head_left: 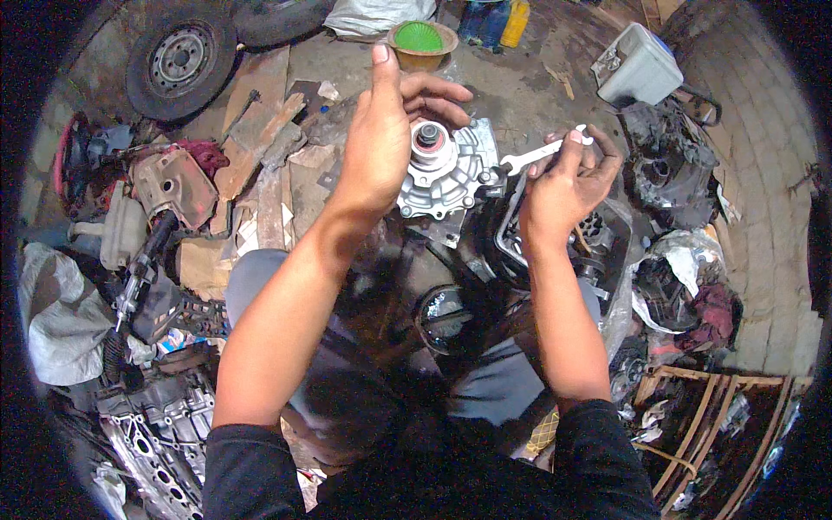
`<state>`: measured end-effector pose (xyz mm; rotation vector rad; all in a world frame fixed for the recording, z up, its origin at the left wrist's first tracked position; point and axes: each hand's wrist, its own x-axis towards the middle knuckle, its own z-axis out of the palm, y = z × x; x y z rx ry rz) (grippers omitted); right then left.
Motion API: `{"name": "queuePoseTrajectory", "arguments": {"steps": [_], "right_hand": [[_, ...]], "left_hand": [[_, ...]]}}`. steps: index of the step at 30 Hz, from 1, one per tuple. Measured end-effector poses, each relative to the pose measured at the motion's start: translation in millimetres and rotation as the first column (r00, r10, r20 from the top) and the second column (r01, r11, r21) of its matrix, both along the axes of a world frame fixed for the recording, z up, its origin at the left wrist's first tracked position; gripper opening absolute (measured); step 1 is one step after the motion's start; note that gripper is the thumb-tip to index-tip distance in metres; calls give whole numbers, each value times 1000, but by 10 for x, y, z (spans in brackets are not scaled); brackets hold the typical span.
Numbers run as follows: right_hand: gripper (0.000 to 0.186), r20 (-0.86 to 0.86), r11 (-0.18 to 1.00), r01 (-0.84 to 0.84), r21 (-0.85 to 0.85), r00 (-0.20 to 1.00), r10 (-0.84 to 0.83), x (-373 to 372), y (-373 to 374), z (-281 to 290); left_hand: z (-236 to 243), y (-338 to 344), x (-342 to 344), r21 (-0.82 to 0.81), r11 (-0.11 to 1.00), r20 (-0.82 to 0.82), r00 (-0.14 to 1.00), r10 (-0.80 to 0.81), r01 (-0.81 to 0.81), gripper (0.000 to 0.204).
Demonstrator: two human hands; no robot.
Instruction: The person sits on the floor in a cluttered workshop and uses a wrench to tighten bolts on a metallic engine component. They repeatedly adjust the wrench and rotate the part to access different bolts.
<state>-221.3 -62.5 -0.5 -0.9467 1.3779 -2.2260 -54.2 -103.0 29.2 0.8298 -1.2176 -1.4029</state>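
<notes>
Cluttered workshop floor: left hand [381, 139] grips the aluminium pump housing [446, 173], steadying it while right hand [563, 178] clasps a spanner [530, 157] on its right-side bolt.

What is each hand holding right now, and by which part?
Right hand grips the wrench by its outer handle end. Left hand holds the silver metal housing at its left rim.

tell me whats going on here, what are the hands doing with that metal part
A person sits among scattered car parts, working on a silver cast-metal housing with a round hub in its middle. The left hand grips the housing from its left side, fingers curled over the hub. The right hand holds a small open-ended spanner, whose jaw end sits at the housing's right edge, apparently on a bolt. A wheel lies on the ground at the upper left, and a green-lined bowl sits beyond the hands.
</notes>
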Motion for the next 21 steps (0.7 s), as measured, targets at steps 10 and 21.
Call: {"name": "queuePoseTrajectory", "arguments": {"steps": [10, 21], "right_hand": [[21, -211, 995, -92, 29, 973, 96, 301, 100, -333], [21, -120, 999, 28, 16, 992, -25, 57, 36, -121]], "left_hand": [[30, 6, -28, 34, 999, 10, 1000, 22, -22, 97], [3, 11, 24, 23, 999, 16, 999, -42, 41, 91]]}}
